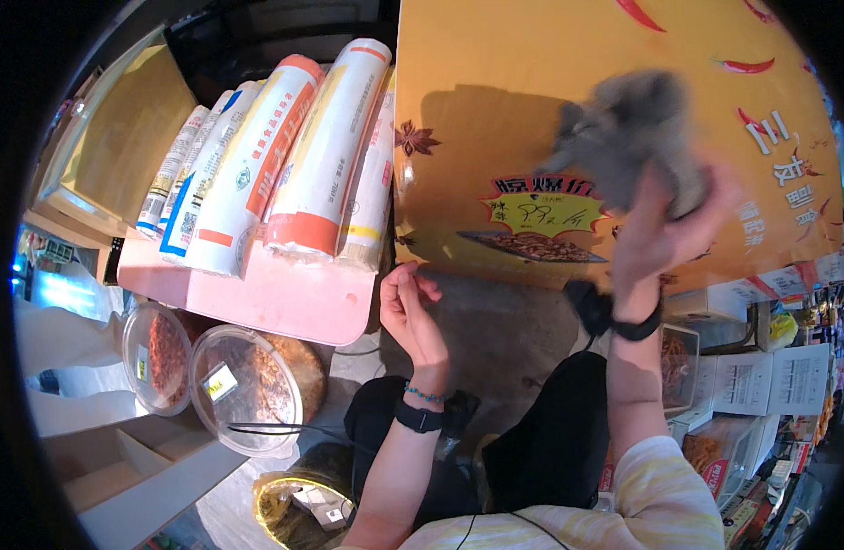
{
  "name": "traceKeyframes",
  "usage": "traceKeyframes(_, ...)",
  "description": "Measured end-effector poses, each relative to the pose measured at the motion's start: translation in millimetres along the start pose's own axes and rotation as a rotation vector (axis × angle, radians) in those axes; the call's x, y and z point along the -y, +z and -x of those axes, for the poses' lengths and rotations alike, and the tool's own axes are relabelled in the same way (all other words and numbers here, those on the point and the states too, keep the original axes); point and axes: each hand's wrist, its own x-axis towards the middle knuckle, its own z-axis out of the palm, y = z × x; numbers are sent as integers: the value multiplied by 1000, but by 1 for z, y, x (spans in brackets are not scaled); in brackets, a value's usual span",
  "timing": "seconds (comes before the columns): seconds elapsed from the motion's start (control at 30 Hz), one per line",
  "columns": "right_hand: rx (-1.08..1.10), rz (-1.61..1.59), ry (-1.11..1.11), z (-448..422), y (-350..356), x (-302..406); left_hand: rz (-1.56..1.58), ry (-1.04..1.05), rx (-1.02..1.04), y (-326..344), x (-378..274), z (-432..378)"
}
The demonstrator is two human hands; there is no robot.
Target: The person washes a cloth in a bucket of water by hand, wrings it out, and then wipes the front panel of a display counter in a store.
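My right hand (669, 220) grips a crumpled grey cloth (635, 130) against or just over an orange printed panel (491, 41). Both hand and cloth are blurred, so contact cannot be told. The panel bears pictures of chillies, large writing and a yellow price tag (542, 210) with a red border. Close to the panel's lower edge is my left hand (412, 309), its fingers loosely bent and nothing seen in them. To its left, several paper-wrapped cylindrical packs (257, 165) lie side by side on a pink board (278, 302).
Two round clear-lidded tubs (247, 392) of food stand below the pink board. A bin with a yellow liner (260, 505) sits by my left forearm. White boxes (741, 385) and clear food containers (721, 454) crowd the right side. A dark cable (291, 427) crosses the nearer tub.
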Motion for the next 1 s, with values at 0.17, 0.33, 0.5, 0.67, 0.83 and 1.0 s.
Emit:
traceKeyframes(0.17,-183,143,-319,-51,45,-7,38,-61,-14,3,6,-3)
traceKeyframes(0.33,356,143,-343,45,106,28,123,-44,-7,1,15,-9)
traceKeyframes(0.5,597,-239,-273,82,111,33,111,-32,-21,0,10,-8)
traceKeyframes(0.67,432,-174,-453,33,70,25,131,4,-9,0,4,-8)
traceKeyframes(0.83,-167,75,-409,-81,69,36,113,5,0,3,6,-3)
traceKeyframes(1.0,314,171,-483,-10,111,60,88,7,-32,-12,1,-8)
